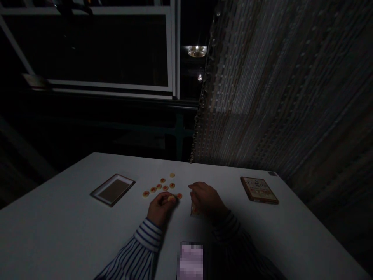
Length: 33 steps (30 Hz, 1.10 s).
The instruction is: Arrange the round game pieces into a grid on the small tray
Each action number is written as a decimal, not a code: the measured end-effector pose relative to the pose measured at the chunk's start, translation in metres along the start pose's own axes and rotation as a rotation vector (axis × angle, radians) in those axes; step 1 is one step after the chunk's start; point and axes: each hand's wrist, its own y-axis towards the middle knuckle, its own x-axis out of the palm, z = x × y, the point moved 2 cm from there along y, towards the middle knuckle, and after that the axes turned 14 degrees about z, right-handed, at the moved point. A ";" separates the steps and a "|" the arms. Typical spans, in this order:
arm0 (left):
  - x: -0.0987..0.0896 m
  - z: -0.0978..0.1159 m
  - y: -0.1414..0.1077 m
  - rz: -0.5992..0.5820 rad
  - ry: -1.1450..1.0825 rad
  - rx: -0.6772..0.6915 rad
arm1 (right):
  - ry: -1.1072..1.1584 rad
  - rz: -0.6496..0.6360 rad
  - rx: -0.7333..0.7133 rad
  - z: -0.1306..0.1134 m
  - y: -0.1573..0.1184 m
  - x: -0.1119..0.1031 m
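Between the thumb and fingers of my left hand [161, 207] is a round, yellowish game piece [171, 198], its edge facing up. Just right of those fingertips another disc with a red mark [179, 196] lies flat on the white table [72, 229]. My right hand [208, 199] is curled over a small box [194, 212] with reddish pieces in it; the hand covers most of the box. Beyond my left hand several similar discs [159, 186] lie loosely grouped, most with red marks. One plain disc [172, 175] sits farthest back.
A shallow, open box lid or tray [113, 189] lies at the left. On the right is a flat box with a printed cover [259, 189]. A pixelated, phone-like object [190, 261] is at the near edge. A bead curtain [247, 85] hangs behind the table.
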 end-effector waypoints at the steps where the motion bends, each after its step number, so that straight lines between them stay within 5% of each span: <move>1: 0.004 0.001 -0.001 0.003 -0.011 0.005 | 0.000 -0.004 0.004 0.000 0.000 -0.001; 8: 0.025 0.010 -0.001 -0.114 0.046 0.008 | 0.012 0.024 0.013 0.009 0.000 -0.006; 16: 0.042 0.004 0.000 -0.040 0.016 -0.013 | -0.003 0.041 0.046 0.021 0.001 -0.016; 25: 0.044 -0.008 -0.015 -0.065 0.045 -0.074 | -0.010 -0.023 0.041 0.032 0.000 -0.007; 33: 0.044 0.002 -0.022 -0.037 0.103 -0.044 | 0.003 -0.152 -0.052 0.029 -0.004 -0.001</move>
